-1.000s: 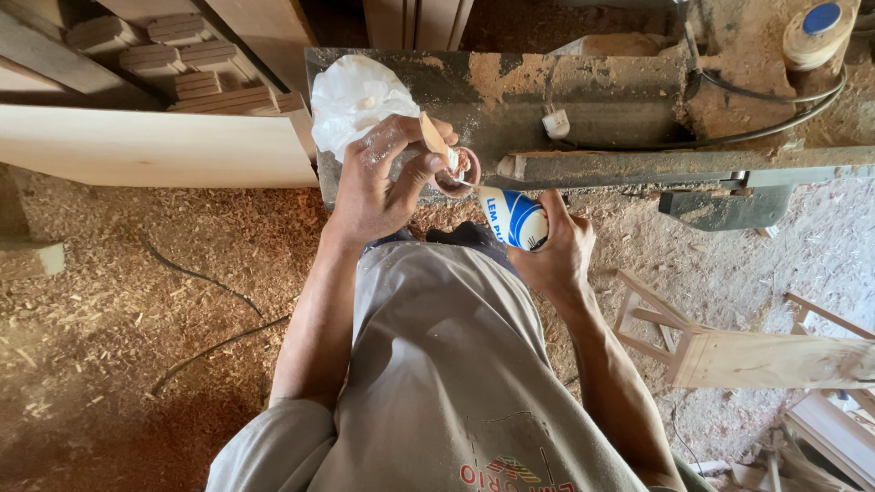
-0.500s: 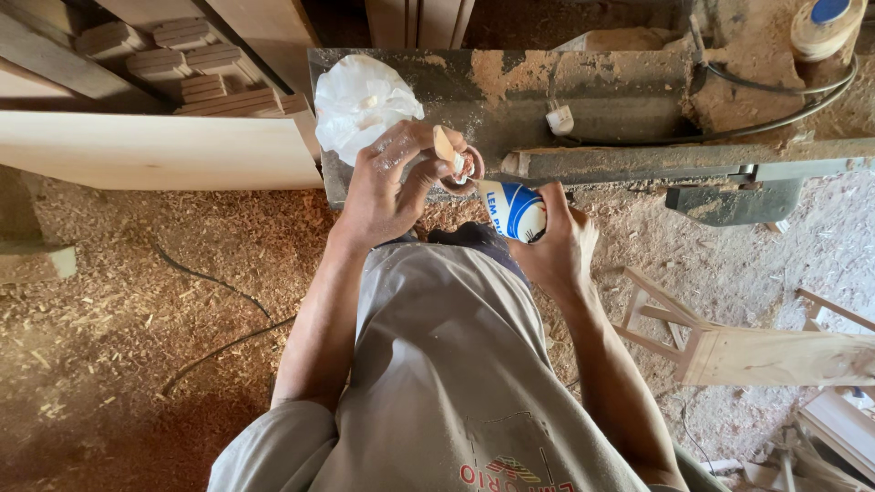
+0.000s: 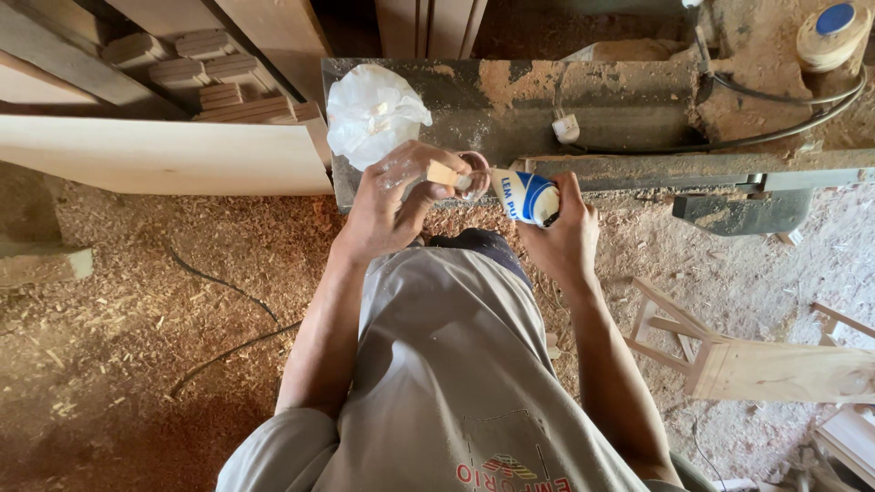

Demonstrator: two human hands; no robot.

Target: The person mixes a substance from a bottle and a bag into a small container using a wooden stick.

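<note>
My left hand (image 3: 394,202) pinches a small light wooden peg (image 3: 444,174) between thumb and fingers, just below a crumpled clear plastic bag (image 3: 374,111) on the dusty machine table (image 3: 592,87). My right hand (image 3: 563,228) grips a white and blue glue bottle (image 3: 521,195), tilted with its nozzle pointing left at the peg. The nozzle tip touches or nearly touches the peg's end. Both hands are held close together in front of my chest, over the table's front edge.
A wide pale board (image 3: 155,155) lies left of the table, with stacked wood blocks (image 3: 219,77) behind it. A black cable (image 3: 775,128) and a tape roll (image 3: 834,32) sit at the right. A small wooden stool frame (image 3: 729,355) lies on the sawdust floor, where a cable (image 3: 228,310) runs.
The bottle has tipped from pointing down to lying sideways, nozzle against the peg. Both hands rose slightly toward the table edge.
</note>
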